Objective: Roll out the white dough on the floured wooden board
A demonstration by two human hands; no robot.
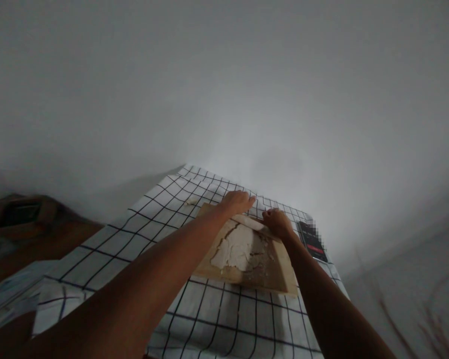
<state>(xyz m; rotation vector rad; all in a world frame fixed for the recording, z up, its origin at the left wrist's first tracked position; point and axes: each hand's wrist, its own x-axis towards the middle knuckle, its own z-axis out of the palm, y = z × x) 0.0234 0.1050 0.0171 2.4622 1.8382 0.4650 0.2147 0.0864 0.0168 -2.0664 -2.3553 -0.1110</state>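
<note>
A pale rolling pin point(251, 223) lies across the far part of a wooden board point(286, 271). My left hand point(238, 202) rests over the pin's left end, its fingers stretched forward past it. At the other end, my right hand point(278, 223) has its fingers curled and closed over the pin, whose tip is hidden under it. Nearer to me on the board, a thin sheet of whitish dough point(235, 249) is spread flat, with ragged, cracked edges. Crumbs and flour-like smears dot the wood to its right.
A white tablecloth with black checks point(209, 319) covers the table, which stands against a pale wall point(224, 89). A dark packet point(313, 241) lies right of the board. A small pale lump point(191, 201) sits beyond its left corner. Brown furniture point(30, 219) stands at far left.
</note>
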